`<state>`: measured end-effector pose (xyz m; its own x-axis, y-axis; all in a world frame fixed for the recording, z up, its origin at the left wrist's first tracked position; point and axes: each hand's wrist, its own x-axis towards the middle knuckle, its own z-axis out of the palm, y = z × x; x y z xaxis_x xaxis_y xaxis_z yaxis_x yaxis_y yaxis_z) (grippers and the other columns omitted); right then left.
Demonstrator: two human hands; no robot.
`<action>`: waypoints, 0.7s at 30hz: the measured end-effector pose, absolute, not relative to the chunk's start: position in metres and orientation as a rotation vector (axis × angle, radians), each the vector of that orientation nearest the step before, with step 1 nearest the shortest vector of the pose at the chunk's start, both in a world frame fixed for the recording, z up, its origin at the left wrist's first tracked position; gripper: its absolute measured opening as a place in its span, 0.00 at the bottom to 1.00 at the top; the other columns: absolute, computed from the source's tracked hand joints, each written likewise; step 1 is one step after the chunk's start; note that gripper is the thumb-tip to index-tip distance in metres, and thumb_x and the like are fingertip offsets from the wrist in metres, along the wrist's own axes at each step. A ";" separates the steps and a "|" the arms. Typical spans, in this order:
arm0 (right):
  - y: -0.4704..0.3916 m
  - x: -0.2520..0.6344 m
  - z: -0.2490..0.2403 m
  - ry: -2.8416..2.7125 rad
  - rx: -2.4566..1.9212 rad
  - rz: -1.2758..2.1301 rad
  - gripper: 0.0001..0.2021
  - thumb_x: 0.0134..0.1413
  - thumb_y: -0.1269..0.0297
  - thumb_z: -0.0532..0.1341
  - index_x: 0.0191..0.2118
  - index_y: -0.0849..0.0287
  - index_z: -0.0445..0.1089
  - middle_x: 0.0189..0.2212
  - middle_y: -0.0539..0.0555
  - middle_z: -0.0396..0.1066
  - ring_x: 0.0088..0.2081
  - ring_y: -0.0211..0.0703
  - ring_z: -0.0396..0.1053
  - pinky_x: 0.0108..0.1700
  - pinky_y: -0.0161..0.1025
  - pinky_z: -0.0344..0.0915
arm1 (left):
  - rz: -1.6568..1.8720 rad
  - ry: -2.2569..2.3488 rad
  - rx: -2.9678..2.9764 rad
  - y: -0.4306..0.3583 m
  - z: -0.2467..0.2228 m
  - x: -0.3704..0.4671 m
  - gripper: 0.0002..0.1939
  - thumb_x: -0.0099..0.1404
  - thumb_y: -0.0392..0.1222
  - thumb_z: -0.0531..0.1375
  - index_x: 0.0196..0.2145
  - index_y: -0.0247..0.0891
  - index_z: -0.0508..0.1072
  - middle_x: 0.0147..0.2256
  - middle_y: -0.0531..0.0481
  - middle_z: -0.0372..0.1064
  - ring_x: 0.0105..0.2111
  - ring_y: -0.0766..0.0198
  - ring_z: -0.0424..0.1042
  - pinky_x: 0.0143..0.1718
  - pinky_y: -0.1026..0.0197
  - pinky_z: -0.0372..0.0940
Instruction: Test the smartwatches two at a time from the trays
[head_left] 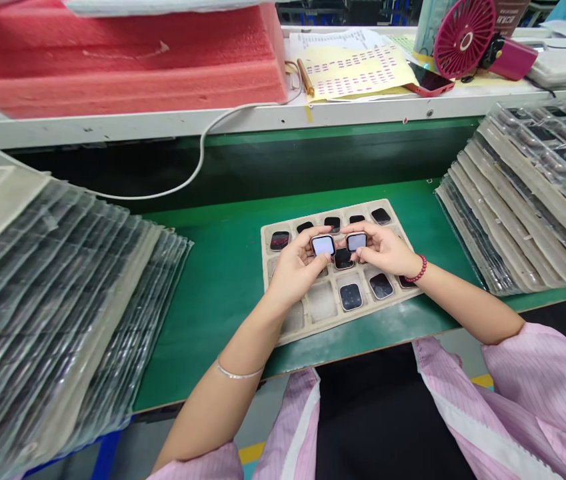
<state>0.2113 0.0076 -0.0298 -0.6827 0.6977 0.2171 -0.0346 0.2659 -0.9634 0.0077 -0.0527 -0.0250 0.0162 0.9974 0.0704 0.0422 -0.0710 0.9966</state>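
Above a beige compartment tray [323, 303], my left hand [297, 267] is closed on a smartwatch case [323, 246] without a strap, its screen lit pale. Close beside it, my right hand [383, 249] grips a second smartwatch case [357, 242], also with a pale screen. The thumbs lie at the lower edges of the two watches. Several dark-screened watch cases sit in the tray's compartments, among them one watch case [351, 297] in the front row and another [381, 286] to its right. My hands hide part of the tray's middle.
Tall stacks of trays flank the green bench [213, 267]: clear plastic ones [87, 287] at left, a mixed stack [523, 207] at right. On the shelf behind are pink foam [127, 60], papers [357, 70], a phone [430, 79] and a fan [465, 39]. A white cable [201, 150] hangs down.
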 end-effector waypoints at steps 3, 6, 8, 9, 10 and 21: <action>0.008 0.211 -0.029 -1.910 -0.581 1.475 0.19 0.56 0.75 0.53 0.54 0.61 0.65 0.54 0.61 0.69 0.35 0.35 0.76 0.37 0.35 0.75 | 1.237 1.182 1.309 -0.052 -0.026 0.007 0.23 0.58 0.37 0.64 0.52 0.37 0.70 0.53 0.40 0.72 0.50 0.52 0.75 0.43 0.57 0.71; 0.007 0.211 -0.029 -1.901 -0.575 1.487 0.20 0.56 0.75 0.53 0.54 0.61 0.65 0.51 0.60 0.72 0.35 0.36 0.76 0.38 0.35 0.75 | 1.233 1.187 1.312 -0.052 -0.027 0.007 0.24 0.58 0.37 0.64 0.53 0.37 0.70 0.52 0.40 0.72 0.49 0.52 0.75 0.42 0.58 0.71; 0.007 0.211 -0.029 -1.894 -0.571 1.481 0.20 0.56 0.74 0.54 0.54 0.62 0.65 0.48 0.60 0.73 0.34 0.36 0.76 0.37 0.35 0.75 | 1.236 1.188 1.317 -0.052 -0.027 0.007 0.24 0.58 0.37 0.64 0.53 0.37 0.70 0.53 0.40 0.72 0.49 0.53 0.75 0.42 0.59 0.71; 0.007 0.211 -0.028 -1.895 -0.572 1.473 0.19 0.56 0.74 0.54 0.54 0.62 0.65 0.49 0.60 0.73 0.34 0.36 0.76 0.37 0.35 0.75 | 1.240 1.188 1.320 -0.053 -0.027 0.007 0.24 0.58 0.38 0.64 0.53 0.37 0.70 0.54 0.40 0.71 0.50 0.52 0.75 0.42 0.59 0.71; 0.007 0.211 -0.028 -1.899 -0.573 1.464 0.19 0.56 0.74 0.54 0.54 0.62 0.65 0.49 0.60 0.73 0.34 0.35 0.76 0.37 0.36 0.75 | 1.242 1.187 1.323 -0.053 -0.027 0.007 0.24 0.58 0.38 0.64 0.53 0.37 0.70 0.54 0.39 0.71 0.50 0.52 0.75 0.42 0.59 0.71; 0.006 0.211 -0.028 -1.921 -0.589 1.479 0.21 0.56 0.75 0.53 0.56 0.61 0.64 0.51 0.60 0.72 0.36 0.36 0.76 0.40 0.37 0.76 | 1.263 1.225 1.328 -0.052 -0.025 0.007 0.24 0.57 0.41 0.66 0.51 0.37 0.72 0.47 0.41 0.75 0.43 0.57 0.76 0.38 0.61 0.71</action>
<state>0.2111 0.0057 -0.0276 -0.6982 0.6837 0.2122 -0.0303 0.2680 -0.9629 0.0067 -0.0524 -0.0251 -0.0143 0.9947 0.1019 0.0712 -0.1006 0.9924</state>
